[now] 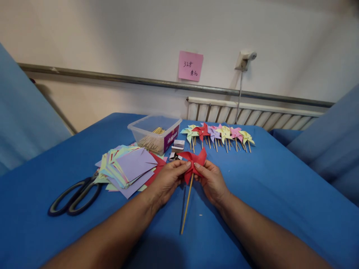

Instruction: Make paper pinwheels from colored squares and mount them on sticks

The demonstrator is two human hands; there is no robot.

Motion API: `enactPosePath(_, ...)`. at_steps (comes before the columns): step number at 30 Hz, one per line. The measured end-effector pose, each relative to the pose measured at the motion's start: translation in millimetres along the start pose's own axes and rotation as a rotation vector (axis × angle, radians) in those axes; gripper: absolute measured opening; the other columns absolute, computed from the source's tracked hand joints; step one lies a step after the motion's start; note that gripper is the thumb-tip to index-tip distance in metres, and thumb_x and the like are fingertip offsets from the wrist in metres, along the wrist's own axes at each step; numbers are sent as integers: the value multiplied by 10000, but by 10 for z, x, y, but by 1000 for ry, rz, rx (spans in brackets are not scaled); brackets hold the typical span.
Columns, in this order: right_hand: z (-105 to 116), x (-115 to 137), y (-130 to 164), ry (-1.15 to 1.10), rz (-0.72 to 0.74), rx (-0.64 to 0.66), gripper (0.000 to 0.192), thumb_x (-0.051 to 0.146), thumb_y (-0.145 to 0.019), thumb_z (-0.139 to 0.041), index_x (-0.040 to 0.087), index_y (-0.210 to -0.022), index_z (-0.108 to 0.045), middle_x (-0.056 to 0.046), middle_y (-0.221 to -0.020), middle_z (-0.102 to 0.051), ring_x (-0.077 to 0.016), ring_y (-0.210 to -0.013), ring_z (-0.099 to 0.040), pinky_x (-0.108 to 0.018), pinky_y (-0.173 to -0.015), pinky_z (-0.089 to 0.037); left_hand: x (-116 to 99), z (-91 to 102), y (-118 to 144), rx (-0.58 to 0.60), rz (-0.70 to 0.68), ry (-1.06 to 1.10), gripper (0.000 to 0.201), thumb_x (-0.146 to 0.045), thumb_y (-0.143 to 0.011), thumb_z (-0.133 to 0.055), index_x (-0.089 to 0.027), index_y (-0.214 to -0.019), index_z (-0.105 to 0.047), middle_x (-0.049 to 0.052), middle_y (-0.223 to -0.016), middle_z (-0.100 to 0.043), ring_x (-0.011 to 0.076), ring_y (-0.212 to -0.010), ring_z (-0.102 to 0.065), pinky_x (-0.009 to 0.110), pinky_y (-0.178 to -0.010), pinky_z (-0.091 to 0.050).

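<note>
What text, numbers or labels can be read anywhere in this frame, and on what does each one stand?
"32" followed by a handwritten character, with a second handwritten line below too unclear to read: on the pink sticky note on the wall.
Purple label on the clear plastic box: light print, too blurred to read.
Small black-and-white boxes beside it: print too small to read.
No other text is visible.

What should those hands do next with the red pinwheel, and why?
Probably lay it with the finished pinwheels at the back. Both the left hand and right hand pinch the red pinwheel, which looks folded and already sits on its stick. Whether it is pinned fast cannot be seen, so a quick check of the centre may come first.
</note>
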State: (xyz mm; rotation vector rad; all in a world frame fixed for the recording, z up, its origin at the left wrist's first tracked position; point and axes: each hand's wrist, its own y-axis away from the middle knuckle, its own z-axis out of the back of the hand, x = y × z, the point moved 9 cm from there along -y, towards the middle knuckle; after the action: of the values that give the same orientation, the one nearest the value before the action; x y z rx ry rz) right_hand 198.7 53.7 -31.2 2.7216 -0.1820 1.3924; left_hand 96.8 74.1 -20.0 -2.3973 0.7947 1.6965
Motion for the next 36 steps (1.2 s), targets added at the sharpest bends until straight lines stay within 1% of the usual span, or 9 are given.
enactPosePath(4, 21, -13, -6, 15, -13, -14, 175, 283, -680, -767, 162, -772, -680, 19, -661, -637, -62, -519, -492, -196, -524, -400, -54, -12, 0, 22, -40, 35, 246, -373, -771, -666, -131, -813, -642, 50, -713, -668, 156, -645, -625, 306, -696, -492)
enactPosePath(8, -19, -43, 9, 16, -50, 8, 193, 283, -669, -769, 160, -796, -691, 8, -673, -649, -62, -505, -484, -198, -510, -393, -130, 97, -20, -75, -100, 76, 233, -301, -729, -712, -144, -884, -637, 36, -778, -672, 151, -689, -628, 297, -715, -497)
enactPosePath(13, -60, -78, 22, 25, -75, 39, 197, 281, -673, -763, 154, -807, -695, -4, -682, -655, -66, -501, -476, -205, -507, -391, -126, 168, -46, -130, -108, 57, 227, -284, -688, -740, -141, -828, -633, 23, -717, -662, 138, -637, -615, 274, -666, -490)
enactPosePath(15, -20, -66, 1, 12, -60, 11, 197, 281, -668, -766, 155, -800, -692, 2, -671, -651, -66, -501, -477, -203, -506, -393, -92, 153, -44, -118, -79, 45, 234, -323, -707, -725, -142, -826, -637, 28, -719, -666, 137, -638, -618, 269, -656, -485)
enactPosePath(19, 96, -4, -66, -11, -13, -60, 189, 280, -658, -773, 153, -760, -677, 9, -650, -647, -69, -509, -495, -199, -505, -396, 41, 52, -11, -33, 63, -27, 295, -421, -734, -688, -145, -831, -650, 57, -748, -688, 153, -680, -636, 262, -639, -473)
enactPosePath(23, 148, 43, -107, -5, 19, -75, 172, 290, -689, -750, 154, -727, -653, 11, -603, -632, -78, -495, -503, -209, -509, -407, 128, -39, 21, 58, 128, -138, 268, -378, -701, -732, -143, -807, -661, 62, -815, -699, 114, -656, -614, 230, -622, -449)
enactPosePath(25, 159, 43, -109, 3, 15, -85, 174, 293, -692, -748, 157, -727, -646, 11, -600, -630, -81, -496, -507, -210, -509, -411, 147, -32, 17, 50, 128, -171, 263, -350, -672, -758, -143, -805, -666, 52, -799, -695, 99, -611, -597, 225, -604, -440)
enactPosePath(31, 129, 60, -95, 16, 36, -75, 189, 288, -711, -737, 172, -835, -654, -13, -748, -687, -110, -613, -593, -220, -556, -442, 141, 21, -11, -9, 112, -202, 264, -291, -632, -786, -142, -807, -655, 24, -734, -671, 92, -569, -579, 220, -587, -431)
enactPosePath(36, 135, 59, -116, 14, 53, -64, 175, 273, -708, -739, 162, -823, -667, -13, -727, -686, -113, -602, -592, -239, -583, -452, 133, 8, -1, 0, 112, -217, 260, -306, -635, -782, -141, -782, -645, 22, -713, -666, 96, -563, -570, 224, -578, -427)
